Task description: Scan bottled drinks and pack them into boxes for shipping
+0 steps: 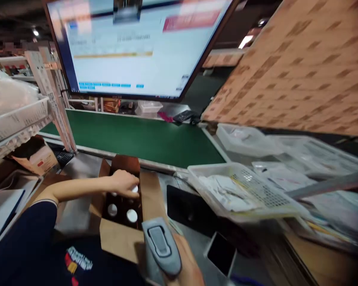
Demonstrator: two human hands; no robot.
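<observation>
An open cardboard box (122,238) stands in front of me with its flaps spread. Inside it are several white-topped round containers (131,215), probably bottles, in dark surroundings. My left hand (123,183) reaches into the far part of the box, fingers closed around the white top of one container (135,189); its lower part is hidden. At the box's near right corner, my right hand (188,262) grips a grey handheld barcode scanner (162,246), whose back faces me. My right fingers are mostly hidden behind it.
A green conveyor belt (143,137) crosses behind the box, below a large monitor (131,51). Right of the box lie a black mat (185,206) and a phone (221,253). White plastic baskets (203,171) with packets stand at right. A shelf post (58,99) rises at left.
</observation>
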